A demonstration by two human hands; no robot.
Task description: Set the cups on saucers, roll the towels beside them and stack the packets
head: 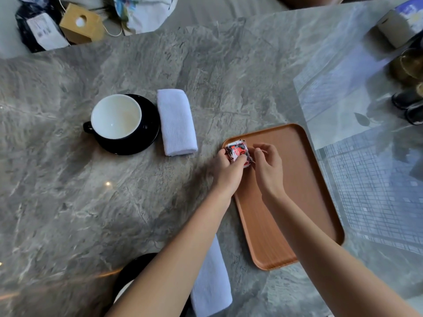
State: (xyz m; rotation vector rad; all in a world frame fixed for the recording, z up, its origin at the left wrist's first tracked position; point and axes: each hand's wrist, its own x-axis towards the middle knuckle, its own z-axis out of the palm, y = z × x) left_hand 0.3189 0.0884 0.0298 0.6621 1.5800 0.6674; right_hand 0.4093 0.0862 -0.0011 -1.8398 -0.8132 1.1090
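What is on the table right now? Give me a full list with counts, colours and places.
cup: 1 fully seen, black outside, white inside, on the far saucer.
saucer: 1 fully seen, black, left of centre; a second black saucer with cup shows partly at the bottom edge under the left forearm.
towel: 2, white, rolled; one right of the far saucer, one at the bottom edge.
tray: 1, brown, right of centre.
packets: small stack, red, black and white, at the tray's near-left corner; count unclear.
table: 1, grey marble.
clutter: wooden box, bags, top edge.
left hand: gripping the packets.
right hand: fingers beside the packets.
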